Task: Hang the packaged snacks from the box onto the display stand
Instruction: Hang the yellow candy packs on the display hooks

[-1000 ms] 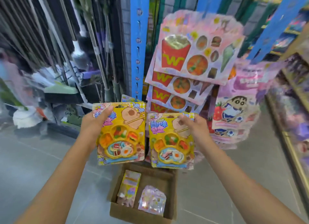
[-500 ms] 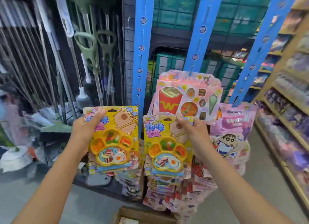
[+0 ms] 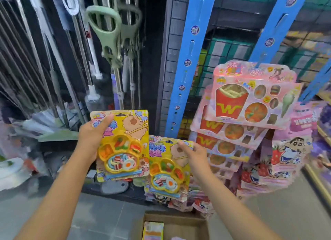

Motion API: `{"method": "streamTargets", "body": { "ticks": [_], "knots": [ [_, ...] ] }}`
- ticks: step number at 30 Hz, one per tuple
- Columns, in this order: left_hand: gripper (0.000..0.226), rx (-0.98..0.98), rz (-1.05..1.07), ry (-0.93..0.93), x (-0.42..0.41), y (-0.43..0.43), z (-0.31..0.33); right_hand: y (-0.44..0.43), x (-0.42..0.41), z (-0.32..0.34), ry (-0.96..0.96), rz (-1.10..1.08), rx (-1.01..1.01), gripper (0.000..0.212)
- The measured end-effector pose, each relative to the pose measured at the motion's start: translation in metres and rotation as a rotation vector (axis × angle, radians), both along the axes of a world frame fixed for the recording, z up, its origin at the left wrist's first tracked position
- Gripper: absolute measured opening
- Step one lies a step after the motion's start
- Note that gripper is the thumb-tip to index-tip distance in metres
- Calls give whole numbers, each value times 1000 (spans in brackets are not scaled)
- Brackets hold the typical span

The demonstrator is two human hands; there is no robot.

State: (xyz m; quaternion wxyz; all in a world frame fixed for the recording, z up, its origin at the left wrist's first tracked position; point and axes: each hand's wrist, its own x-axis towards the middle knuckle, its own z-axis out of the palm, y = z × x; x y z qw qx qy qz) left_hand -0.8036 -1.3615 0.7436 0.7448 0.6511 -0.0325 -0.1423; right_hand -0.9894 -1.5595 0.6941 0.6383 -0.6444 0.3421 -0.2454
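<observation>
Yellow snack pack (image 3: 123, 146) held centre-left by left hand (image 3: 93, 132), thumb laid across its upper left corner. Second yellow snack pack (image 3: 166, 170) held lower, at centre, by right hand (image 3: 195, 153), fingers (image 3: 181, 145) at its upper right edge. Blue hanging strip (image 3: 188, 64) seen above centre. Pink snack packs (image 3: 250, 100) hung at right. Open cardboard box (image 3: 180, 220) seen at bottom edge. Mop handles (image 3: 44, 51) ranged at upper left.

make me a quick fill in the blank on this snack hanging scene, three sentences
1. The left hand holds a yellow paw-tray snack card ___ than the matching yellow card in the right hand.
2. The pink cardboard snack packs hung on the stand show a red fries carton marked with the letter ___.
3. The long slotted hanging strip behind the cards is coloured ___.
Missing words: higher; W; blue.
</observation>
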Motion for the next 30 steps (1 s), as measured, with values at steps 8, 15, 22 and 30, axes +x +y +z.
{"method": "streamTargets", "body": {
  "ticks": [8,15,22,30],
  "knots": [
    [20,50,-51,81,41,9,-45,14,29,-48,62,-127,218,26],
    [20,120,-42,162,49,-6,-74,9,49,-61,-45,-153,464,62],
    [18,147,-53,185,54,-11,-88,8,51,-82,-30,-164,526,98],
    [16,155,-68,178,58,-13,-94,3,55,-81,-113,-184,533,63]
  ]
}}
